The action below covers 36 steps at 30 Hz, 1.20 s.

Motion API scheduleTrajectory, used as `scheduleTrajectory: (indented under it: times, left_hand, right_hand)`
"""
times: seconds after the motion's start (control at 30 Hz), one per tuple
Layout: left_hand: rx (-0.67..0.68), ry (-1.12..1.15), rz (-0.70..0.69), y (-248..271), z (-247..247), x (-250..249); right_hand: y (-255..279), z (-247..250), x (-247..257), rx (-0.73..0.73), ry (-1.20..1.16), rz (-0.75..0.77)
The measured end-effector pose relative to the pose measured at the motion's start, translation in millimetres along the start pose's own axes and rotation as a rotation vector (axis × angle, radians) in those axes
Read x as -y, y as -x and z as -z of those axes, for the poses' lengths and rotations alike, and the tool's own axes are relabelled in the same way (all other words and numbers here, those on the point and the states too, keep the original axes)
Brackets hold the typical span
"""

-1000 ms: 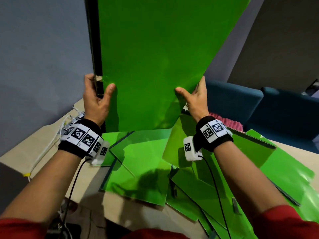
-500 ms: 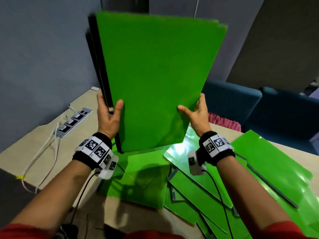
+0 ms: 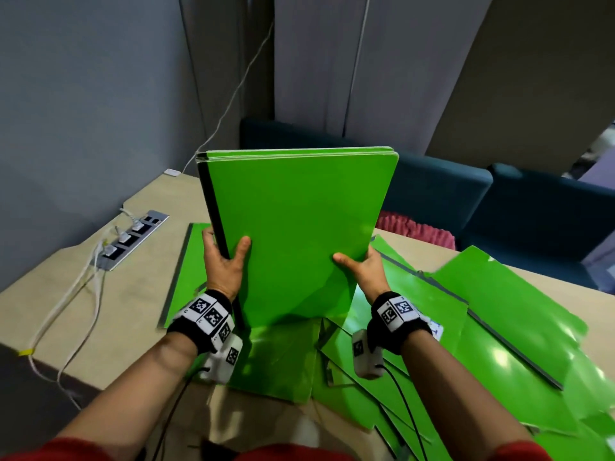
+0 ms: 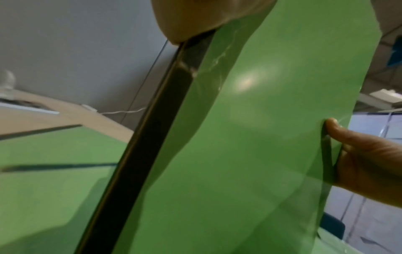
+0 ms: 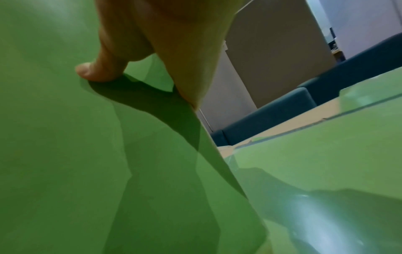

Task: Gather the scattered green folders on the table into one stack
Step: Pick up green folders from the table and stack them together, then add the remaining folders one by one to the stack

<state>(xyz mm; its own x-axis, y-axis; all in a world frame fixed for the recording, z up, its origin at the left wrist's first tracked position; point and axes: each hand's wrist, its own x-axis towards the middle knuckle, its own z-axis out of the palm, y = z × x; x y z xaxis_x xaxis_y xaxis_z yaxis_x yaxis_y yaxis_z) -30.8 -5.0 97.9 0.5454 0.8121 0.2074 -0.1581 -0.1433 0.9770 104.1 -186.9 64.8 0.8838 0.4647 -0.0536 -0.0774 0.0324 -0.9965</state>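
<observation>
Held stack (image 3: 293, 234): several green folders, upright, lower edge down on loose folders (image 3: 499, 327) on the table (image 3: 109, 307).
Left hand (image 3: 223, 265): grasping the stack's black spine.
Right hand (image 3: 362, 271): grasping the stack's opposite edge, thumb in front.
Power strip (image 3: 134, 239): left of the stack, cables trailing.
Sofa (image 3: 466, 201): behind the stack.

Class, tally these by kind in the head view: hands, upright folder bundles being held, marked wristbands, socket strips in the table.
hands: 2, left hand, right hand
folder bundle: 1
wristbands: 2, left wristband, right wristband
socket strip: 1
total: 6
</observation>
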Motion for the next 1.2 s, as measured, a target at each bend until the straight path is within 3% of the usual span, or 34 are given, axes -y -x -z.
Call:
scheduleTrajectory:
  times: [0.2, 0.27, 0.4, 0.5, 0.73, 0.9, 1.07, 1.2]
  left_hand:
    - [0.094, -0.112, 0.144, 5.3, 6.9, 30.6]
    - [0.196, -0.129, 0.184, 1.9, 8.5, 29.9]
    - [0.389, -0.124, 0.188, -3.3, 5.0, 29.9]
    - [0.448, -0.113, 0.165, -2.5, -8.3, 14.6]
    - [0.435, -0.182, 0.064, -4.8, -47.2, -1.0]
    - [0.466, -0.154, 0.097, -2.6, -57.0, 3.1]
    - [0.337, -0.106, 0.206, -2.0, -64.8, 11.0]
    - [0.289, -0.083, 0.276, 1.0, -71.2, 17.5]
  right_hand:
    - [7.8, 0.8, 11.0, -0.041, -0.088, -0.032]
    - [5.6, 6.5, 22.3, -0.066, -0.123, -0.027]
    - [0.9, 23.9, 39.3, -0.084, -0.194, -0.001]
    - [3.8, 36.4, 39.6, -0.111, -0.246, -0.019]
    - [23.4, 61.3, 30.8, -0.279, -0.166, -0.059]
    - [35.2, 71.7, 24.9, -0.257, 0.051, -0.158]
    - [44.5, 78.3, -1.1, -0.252, 0.162, -0.280]
    - [46.4, 78.6, -9.1, -0.306, 0.139, -0.239]
